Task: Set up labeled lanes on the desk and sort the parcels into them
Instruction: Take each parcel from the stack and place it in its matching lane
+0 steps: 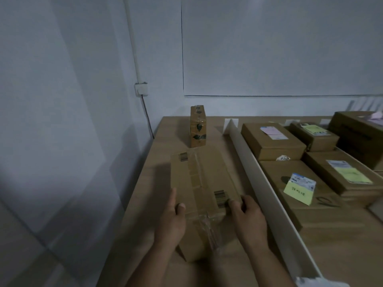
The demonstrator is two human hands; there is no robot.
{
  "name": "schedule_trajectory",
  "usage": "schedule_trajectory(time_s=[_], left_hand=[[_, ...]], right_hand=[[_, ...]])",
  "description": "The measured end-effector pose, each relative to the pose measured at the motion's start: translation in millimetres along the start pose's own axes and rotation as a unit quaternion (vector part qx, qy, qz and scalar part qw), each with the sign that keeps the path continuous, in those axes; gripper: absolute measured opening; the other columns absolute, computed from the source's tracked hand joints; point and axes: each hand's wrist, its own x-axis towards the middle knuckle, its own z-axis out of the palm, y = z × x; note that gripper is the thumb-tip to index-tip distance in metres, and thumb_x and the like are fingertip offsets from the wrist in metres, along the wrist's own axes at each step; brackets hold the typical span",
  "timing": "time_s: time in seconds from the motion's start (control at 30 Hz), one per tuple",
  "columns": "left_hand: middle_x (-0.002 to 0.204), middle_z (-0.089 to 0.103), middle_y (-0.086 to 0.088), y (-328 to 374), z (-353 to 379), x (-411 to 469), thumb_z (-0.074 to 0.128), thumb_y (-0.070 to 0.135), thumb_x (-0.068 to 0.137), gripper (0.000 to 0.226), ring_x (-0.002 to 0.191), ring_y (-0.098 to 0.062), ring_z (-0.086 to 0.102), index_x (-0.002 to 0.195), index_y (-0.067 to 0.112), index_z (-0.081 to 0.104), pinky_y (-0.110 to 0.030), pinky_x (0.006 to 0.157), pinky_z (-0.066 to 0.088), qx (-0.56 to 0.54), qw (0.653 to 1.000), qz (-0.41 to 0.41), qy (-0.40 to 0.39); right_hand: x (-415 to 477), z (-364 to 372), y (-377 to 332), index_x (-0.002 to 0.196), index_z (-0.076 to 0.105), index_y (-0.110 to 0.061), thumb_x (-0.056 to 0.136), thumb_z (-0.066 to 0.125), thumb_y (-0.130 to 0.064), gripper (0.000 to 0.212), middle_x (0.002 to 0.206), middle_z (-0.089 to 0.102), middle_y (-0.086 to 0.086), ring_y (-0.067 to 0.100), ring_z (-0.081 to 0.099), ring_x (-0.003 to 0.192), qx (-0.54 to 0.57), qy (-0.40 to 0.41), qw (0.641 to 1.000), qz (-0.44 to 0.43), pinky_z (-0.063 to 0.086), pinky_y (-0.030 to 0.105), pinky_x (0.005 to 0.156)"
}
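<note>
A person reaches both arms forward over the near-left end of a wooden tabletop (342,245). The left hand (173,214) and the right hand (248,216) hold a taped parcel (199,179). It is a long brown cardboard box with clear tape down its middle and a barcode sticker near each end.

The left grip clasps the box's near left corner, with the thumb bent onto the top face and the forefinger stretched along the left edge toward 12 o'clock. The right grip pinches the near right corner, thumb on top beside a barcode and the other fingers curled over the edge.

The parcel lies in the leftmost lane, its long side running from 6 to 12 o'clock. Whether it rests fully on the surface cannot be told.

At 12 o'clock from it, standing apart, a small parcel (198,126) sits upright on end, wrapped in shiny tape. At 3 o'clock, just beside the held box, a white divider (255,177) runs from near to far along the tabletop.

Past the divider, from 1 to 3 o'clock, flat cardboard parcels lie close together, most with shipping labels. The nearest parcel (277,183) carries a yellow note (298,192) whose handwriting is too blurred to read.

On the wall at 11 o'clock is a white socket (141,89) with a dark cable dropping below it.
</note>
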Motion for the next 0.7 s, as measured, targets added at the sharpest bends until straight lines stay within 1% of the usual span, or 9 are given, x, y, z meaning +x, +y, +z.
schedule_trajectory(time_s=[0.1,0.2,0.3,0.37,0.4,0.5,0.57,0.67,0.7], left_hand=[[0.151,0.035,0.006,0.7,-5.8,2.2,0.034,0.024,0.102,0.044,0.137,-0.017,0.035,0.145,0.033,0.031,-0.026,0.103,0.030,0.006,1.000,-0.007,0.001],[0.150,0.036,0.002,-2.2,-12.8,4.7,0.036,0.027,0.102,0.042,0.136,-0.018,0.035,0.144,0.028,0.036,-0.028,0.107,0.029,-0.005,0.999,-0.040,-0.009],[0.144,0.045,-0.004,5.1,-16.7,4.5,0.030,0.054,0.096,0.053,0.133,-0.023,0.040,0.137,0.025,0.047,-0.035,0.110,0.030,0.056,0.996,-0.069,-0.018],[0.141,0.049,-0.005,18.6,-19.9,1.0,0.024,0.065,0.092,0.065,0.130,-0.024,0.043,0.133,0.023,0.052,-0.032,0.107,0.031,0.048,0.996,-0.075,-0.021],[0.141,0.049,-0.004,24.2,-21.2,-1.0,0.023,0.067,0.091,0.068,0.129,-0.023,0.044,0.134,0.022,0.051,-0.030,0.105,0.031,0.036,0.997,-0.070,-0.017],[0.143,0.045,-0.003,32.0,-24.9,-3.3,0.022,0.067,0.090,0.068,0.128,-0.024,0.044,0.139,0.025,0.045,-0.031,0.103,0.033,0.004,0.997,-0.077,-0.004],[0.143,0.045,-0.004,24.6,-26.4,1.1,0.026,0.068,0.089,0.069,0.127,-0.025,0.045,0.141,0.026,0.042,-0.033,0.104,0.034,-0.026,0.996,-0.084,0.000],[0.131,0.057,-0.003,13.9,-28.9,3.6,0.034,0.082,0.075,0.080,0.116,-0.024,0.055,0.133,0.030,0.051,-0.039,0.103,0.039,-0.075,0.992,-0.102,-0.007],[0.124,0.062,-0.003,10.0,-30.5,5.1,0.036,0.078,0.078,0.073,0.110,-0.023,0.058,0.128,0.028,0.055,-0.039,0.100,0.042,-0.081,0.991,-0.104,0.003]], right_hand=[[3.0,4.2,-3.1,0.123,0.056,-0.024,0.091,0.052,-0.044,0.039,0.106,0.058,-0.002,0.014,0.057,0.090,-0.053,-0.006,0.999,-0.004,0.052,0.037,0.078],[3.7,8.7,-14.7,0.130,0.053,-0.029,0.090,0.046,-0.056,0.049,0.120,0.054,-0.001,0.017,0.054,0.105,-0.071,-0.019,0.996,-0.048,0.049,0.039,0.087],[-1.6,21.0,-30.5,0.116,0.064,-0.028,0.091,0.045,-0.054,0.041,0.115,0.058,-0.002,0.016,0.050,0.108,-0.091,-0.015,0.988,-0.127,0.043,0.030,0.087],[-6.8,34.3,-37.0,0.105,0.070,-0.028,0.085,0.038,-0.060,0.049,0.107,0.063,-0.001,0.019,0.053,0.105,-0.092,-0.009,0.980,-0.175,0.044,0.031,0.086],[-8.7,40.7,-38.2,0.105,0.071,-0.028,0.082,0.034,-0.060,0.053,0.106,0.063,0.000,0.020,0.054,0.105,-0.096,-0.016,0.978,-0.185,0.045,0.031,0.086],[-9.6,52.9,-39.1,0.105,0.071,-0.027,0.089,0.041,-0.044,0.038,0.105,0.064,0.000,0.019,0.053,0.103,-0.112,-0.072,0.970,-0.204,0.043,0.030,0.085],[-9.5,55.6,-40.2,0.100,0.071,-0.026,0.089,0.040,-0.038,0.035,0.101,0.065,-0.002,0.017,0.053,0.100,-0.102,-0.104,0.963,-0.228,0.042,0.029,0.084],[-4.7,55.4,-40.6,0.101,0.071,-0.024,0.095,0.047,-0.027,0.025,0.103,0.067,-0.004,0.016,0.056,0.101,-0.082,-0.126,0.962,-0.227,0.044,0.030,0.084],[-2.2,53.7,-39.8,0.104,0.071,-0.023,0.095,0.049,-0.025,0.024,0.106,0.067,-0.003,0.017,0.057,0.102,-0.078,-0.124,0.966,-0.215,0.045,0.030,0.084]])
